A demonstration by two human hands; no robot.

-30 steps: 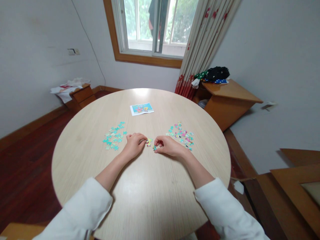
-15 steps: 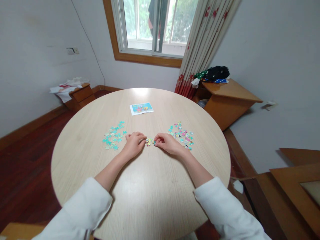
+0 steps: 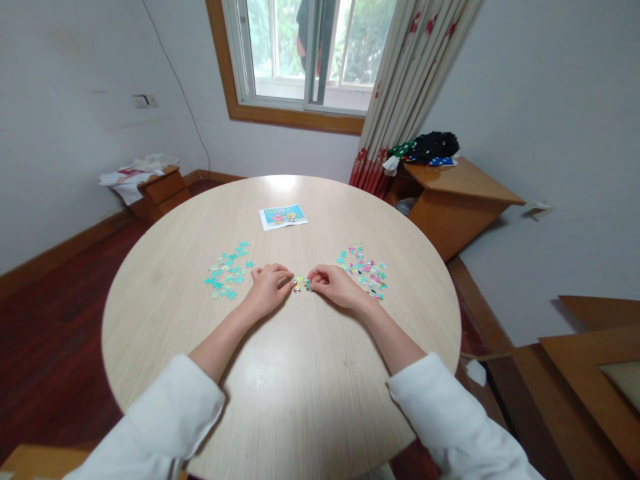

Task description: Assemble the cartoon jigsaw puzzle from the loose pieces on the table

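A small cluster of yellow and multicoloured jigsaw pieces (image 3: 298,283) lies on the round table between my hands. My left hand (image 3: 271,288) rests at its left side, with curled fingers and thumb closed on the edge of the cluster. On the right side, my right hand (image 3: 334,284) pinches a small bluish jigsaw piece (image 3: 307,285) against the cluster, and its fingertips partly hide that piece. Whether the piece is locked in, I cannot tell. Loose turquoise pieces (image 3: 227,272) are spread left of my left hand. Pink, yellow and turquoise pieces (image 3: 367,270) lie beyond my right hand.
A picture sheet (image 3: 283,217) with cartoon figures lies farther back on the round wooden table (image 3: 280,400). Behind the table are a window (image 3: 305,53) and a curtain (image 3: 400,87). A wooden cabinet (image 3: 465,183) with cloths on top stands at the right.
My right fingertips have shifted very slightly at the cluster, and the pieces between my hands sit at a marginally different angle. My left hand has barely moved.
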